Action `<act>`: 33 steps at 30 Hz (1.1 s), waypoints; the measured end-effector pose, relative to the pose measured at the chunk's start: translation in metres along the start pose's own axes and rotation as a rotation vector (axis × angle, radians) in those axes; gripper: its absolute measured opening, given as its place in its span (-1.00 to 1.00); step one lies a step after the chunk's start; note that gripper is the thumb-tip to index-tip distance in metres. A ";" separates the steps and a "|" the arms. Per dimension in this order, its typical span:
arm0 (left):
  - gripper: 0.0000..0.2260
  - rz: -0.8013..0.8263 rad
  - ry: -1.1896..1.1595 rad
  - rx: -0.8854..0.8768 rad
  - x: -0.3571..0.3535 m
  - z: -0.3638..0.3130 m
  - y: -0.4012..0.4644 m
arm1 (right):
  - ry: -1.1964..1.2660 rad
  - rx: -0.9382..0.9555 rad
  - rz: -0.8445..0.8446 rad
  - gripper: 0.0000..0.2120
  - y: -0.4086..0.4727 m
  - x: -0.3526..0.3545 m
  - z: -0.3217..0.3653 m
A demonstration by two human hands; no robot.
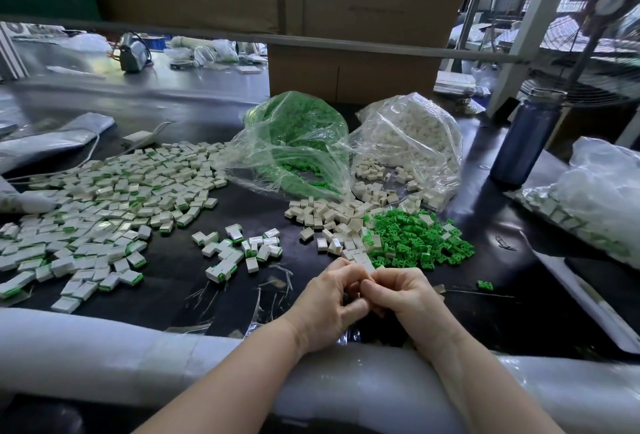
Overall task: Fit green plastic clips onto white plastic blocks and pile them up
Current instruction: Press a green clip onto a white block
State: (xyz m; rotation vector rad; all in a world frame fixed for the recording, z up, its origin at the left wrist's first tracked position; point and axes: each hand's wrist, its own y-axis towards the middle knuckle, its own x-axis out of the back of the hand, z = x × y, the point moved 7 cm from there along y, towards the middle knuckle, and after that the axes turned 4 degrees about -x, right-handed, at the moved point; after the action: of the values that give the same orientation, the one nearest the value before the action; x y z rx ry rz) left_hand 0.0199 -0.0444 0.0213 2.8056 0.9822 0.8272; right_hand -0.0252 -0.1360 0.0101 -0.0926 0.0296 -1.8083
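Note:
My left hand (329,298) and my right hand (401,295) meet near the table's front edge, fingers curled around one white block (367,266) that pokes out between the fingertips. Whether a green clip sits in it is hidden by the fingers. Just beyond the hands lie a loose heap of green clips (415,239) and a heap of bare white blocks (332,217). A small group of fitted blocks (239,248) lies left of the hands. A wide spread of fitted blocks (104,205) covers the left of the black table (173,281).
A clear bag of green clips (298,139) and a clear bag of white blocks (412,143) lie open at the back. A blue bottle (523,139) stands at right, beside a bag of finished parts (588,205). Cardboard boxes (346,70) stand behind. A lone green clip (485,284) lies right.

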 end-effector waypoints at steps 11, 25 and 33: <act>-0.78 -0.006 -0.062 0.002 0.001 0.001 0.001 | 0.062 0.006 0.038 -0.74 0.000 -0.003 0.001; -0.73 0.004 -0.012 0.005 0.001 0.000 0.000 | 0.018 -0.016 -0.014 -0.88 -0.001 0.000 0.002; -0.83 -0.016 -0.047 0.005 0.003 -0.002 0.000 | 0.070 0.017 0.001 -0.85 -0.001 -0.004 0.004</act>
State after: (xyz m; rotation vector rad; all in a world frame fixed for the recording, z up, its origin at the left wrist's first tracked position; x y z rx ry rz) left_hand 0.0208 -0.0432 0.0242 2.8035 1.0002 0.7547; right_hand -0.0254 -0.1321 0.0143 -0.0173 0.0636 -1.8098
